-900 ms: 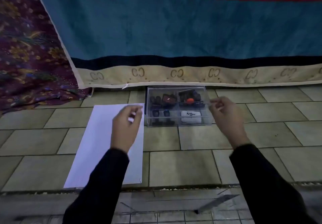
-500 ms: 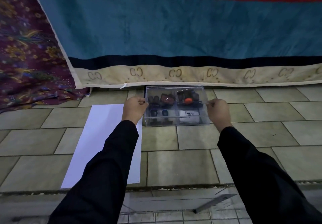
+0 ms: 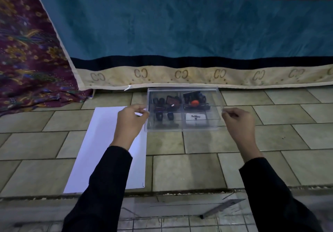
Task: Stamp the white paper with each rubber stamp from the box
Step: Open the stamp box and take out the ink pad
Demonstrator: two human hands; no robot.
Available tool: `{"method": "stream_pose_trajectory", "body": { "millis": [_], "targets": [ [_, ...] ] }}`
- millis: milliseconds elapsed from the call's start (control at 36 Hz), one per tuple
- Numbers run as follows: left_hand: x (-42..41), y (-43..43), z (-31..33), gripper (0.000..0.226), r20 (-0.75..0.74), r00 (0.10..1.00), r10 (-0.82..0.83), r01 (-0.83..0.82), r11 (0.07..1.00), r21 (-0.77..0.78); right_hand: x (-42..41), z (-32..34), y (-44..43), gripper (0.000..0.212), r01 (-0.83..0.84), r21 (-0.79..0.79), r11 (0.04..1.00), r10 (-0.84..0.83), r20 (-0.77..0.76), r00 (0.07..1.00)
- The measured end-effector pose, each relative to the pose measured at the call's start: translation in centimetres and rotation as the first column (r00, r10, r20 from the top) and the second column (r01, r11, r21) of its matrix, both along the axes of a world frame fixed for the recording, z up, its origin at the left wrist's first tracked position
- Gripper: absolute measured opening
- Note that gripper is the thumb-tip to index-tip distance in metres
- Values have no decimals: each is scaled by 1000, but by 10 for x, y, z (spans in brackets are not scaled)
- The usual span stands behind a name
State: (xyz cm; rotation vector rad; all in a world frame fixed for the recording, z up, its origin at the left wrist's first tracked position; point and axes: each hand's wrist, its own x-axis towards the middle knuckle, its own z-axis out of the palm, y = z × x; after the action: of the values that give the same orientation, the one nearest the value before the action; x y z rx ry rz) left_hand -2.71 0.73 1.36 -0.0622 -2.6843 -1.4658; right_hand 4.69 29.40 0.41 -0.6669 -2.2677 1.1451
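A clear plastic box stands on the tiled floor by the hanging blanket. Inside it lie several dark rubber stamps, one orange-topped stamp and a white Artline ink pad. A blank white paper lies flat just left of the box. My left hand pinches the left edge of the box's clear lid, above the paper's far corner. My right hand pinches the lid's right edge. Both arms wear dark sleeves.
A teal, red and cream blanket hangs right behind the box. A purple patterned cloth lies at the far left. The tiled ledge ends in a step near me, with a thin clear strip on the lower level.
Both hands reached to the sides of the box and now pinch the lid's edges. They have drawn slightly back toward me. The box and paper stay in place.
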Motion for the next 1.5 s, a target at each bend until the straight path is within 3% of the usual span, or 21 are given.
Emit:
{"method": "stream_pose_trajectory", "body": {
  "millis": [389, 639, 944, 1194, 1250, 1333, 1500],
  "targets": [
    [87, -26, -44, 21, 172, 982, -73, 85, 994, -62, 76, -41, 1, 3, -75, -61, 995, 87, 226, 970],
    [93, -16, -55, 12, 213, 975, -63, 107, 974, -200, 81, -57, -3, 7, -95, 38, 995, 72, 401, 913],
    [90, -16, -62, 22, 216, 976, -1, 59, 964, -260, 80, -52, -1, 8, -108, 45, 993, 81, 396, 915],
    [87, -30, -61, 16, 91, 996, -6, 24, 979, -202, 0, 5, -20, 12, -262, 232, 937, 238, 126, 963],
    [86, -32, -64, 23, 21, 1000, -23, 27, 972, -231, -26, 10, -25, 16, -305, 274, 912, 265, 173, 948],
    [85, -34, -66, 31, -60, 997, -45, 22, 942, -335, -56, 7, -30, 22, -379, 319, 869, 257, 364, 895],
    [84, -33, -71, 30, -77, 995, -61, 26, 916, -400, -82, -9, -33, 28, -517, 306, 800, 185, 694, 696]
  ]
}}
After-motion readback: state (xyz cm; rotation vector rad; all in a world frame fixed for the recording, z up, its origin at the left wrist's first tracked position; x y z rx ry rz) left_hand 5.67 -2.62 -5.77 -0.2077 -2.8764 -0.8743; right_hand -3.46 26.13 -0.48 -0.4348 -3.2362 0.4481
